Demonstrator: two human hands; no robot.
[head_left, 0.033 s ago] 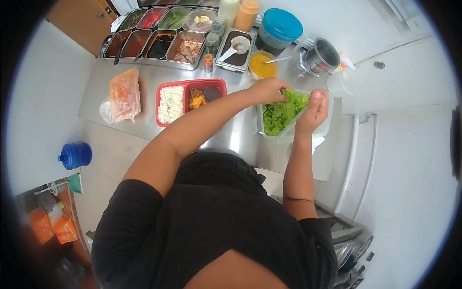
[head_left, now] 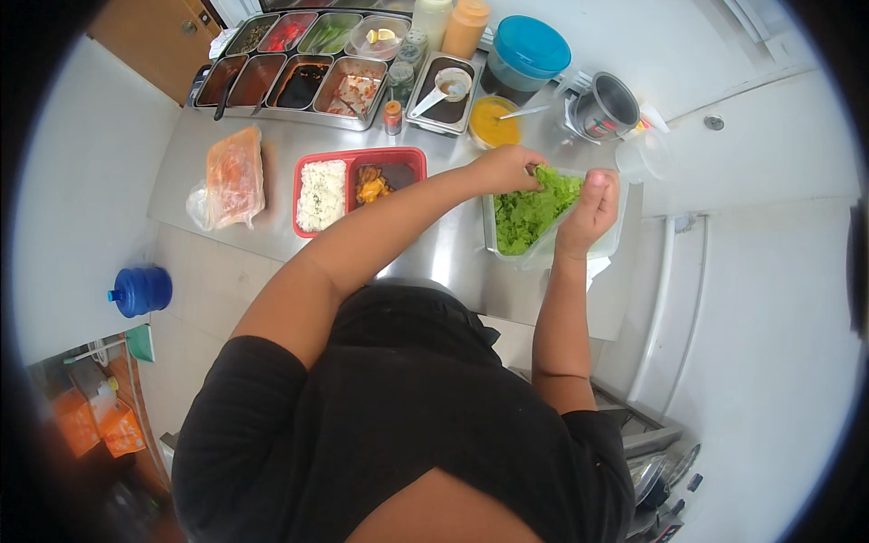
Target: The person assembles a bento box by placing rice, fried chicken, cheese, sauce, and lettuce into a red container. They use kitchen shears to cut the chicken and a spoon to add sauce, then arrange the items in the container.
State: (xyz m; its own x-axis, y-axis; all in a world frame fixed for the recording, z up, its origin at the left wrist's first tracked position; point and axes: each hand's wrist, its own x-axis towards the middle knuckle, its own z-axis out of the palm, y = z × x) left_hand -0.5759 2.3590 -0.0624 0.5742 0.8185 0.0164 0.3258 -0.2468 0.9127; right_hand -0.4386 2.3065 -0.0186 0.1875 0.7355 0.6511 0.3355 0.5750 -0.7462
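A clear rectangular container [head_left: 490, 222] full of shredded green lettuce [head_left: 523, 217] stands at the right of the steel counter. My left hand [head_left: 509, 170] reaches across to its far left side, with fingers closed on some lettuce. At the right side of the container my right hand [head_left: 590, 217] is closed, thumb uppermost, on what looks like its clear plastic lid [head_left: 548, 246], which partly covers the lettuce. Left of my left forearm lies a red divided meal tray [head_left: 297, 204] with white rice [head_left: 321, 195] and browned food with yellow sauce [head_left: 371, 185].
Steel pans [head_left: 330, 116] of sauces and toppings line the back left. Behind the lettuce are a bowl of yellow sauce [head_left: 493, 127], a dark sauce pan with a ladle [head_left: 439, 101], a blue-lidded tub [head_left: 529, 50] and a metal pot [head_left: 608, 104]. A plastic-wrapped orange package [head_left: 233, 179] lies left.
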